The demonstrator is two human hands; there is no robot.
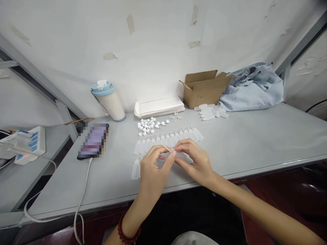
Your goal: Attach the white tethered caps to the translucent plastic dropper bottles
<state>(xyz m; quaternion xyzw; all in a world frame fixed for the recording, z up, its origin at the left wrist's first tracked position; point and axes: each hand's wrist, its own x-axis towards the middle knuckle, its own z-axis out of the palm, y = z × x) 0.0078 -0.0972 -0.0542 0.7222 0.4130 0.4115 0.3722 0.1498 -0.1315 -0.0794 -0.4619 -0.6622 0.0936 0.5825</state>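
My left hand [155,166] and my right hand [195,160] meet above the front of the table, thumbs and fingertips closed together. Between them they pinch a small translucent white plastic piece [171,149], mostly hidden by the fingers. Just beyond lies a row of flat translucent plastic bottles [160,140] with thin white cords at their tops. More of the same bottles [135,170] lie to the left of my left hand, partly covered by it. Farther back is a pile of small white caps [146,126], with loose white cords [176,117] beside it.
Loose translucent bottles [211,112] lie before an open cardboard box [204,92]. A stack of white trays [159,106] and a tumbler [109,102] stand along the wall. A cabled phone [93,141] is at left, a power strip [32,146] beyond it, a cloth bag [255,90] at right.
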